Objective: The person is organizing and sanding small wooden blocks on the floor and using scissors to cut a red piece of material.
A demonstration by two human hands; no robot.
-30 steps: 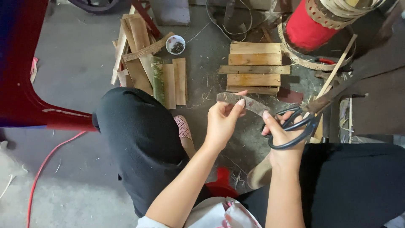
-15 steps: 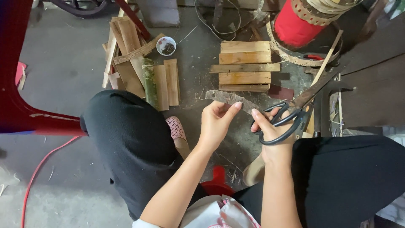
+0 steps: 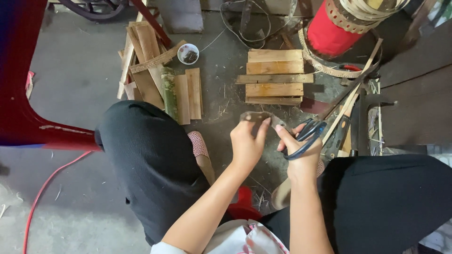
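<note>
My left hand [image 3: 248, 141] pinches a short flat grey-brown strip [image 3: 254, 115] by its right part, held level above the floor. My right hand [image 3: 301, 153] grips large scissors with dark blue loop handles [image 3: 306, 134]; their blades point up and right toward a leaning bamboo strip [image 3: 351, 96]. The two hands almost touch at the fingertips. My knees in black trousers are spread to either side.
A small stack of flat wooden slats [image 3: 275, 75] lies just beyond my hands. More bamboo pieces [image 3: 160, 80] and a small white bowl [image 3: 188, 53] lie at the left. A red cylinder wrapped with woven strips [image 3: 336, 28] stands at the upper right. A red frame [image 3: 28, 127] borders the left.
The view has shifted, so everything sits further right in the frame. My hands have drawn closer together, and the strip in my left hand now shows shorter.
</note>
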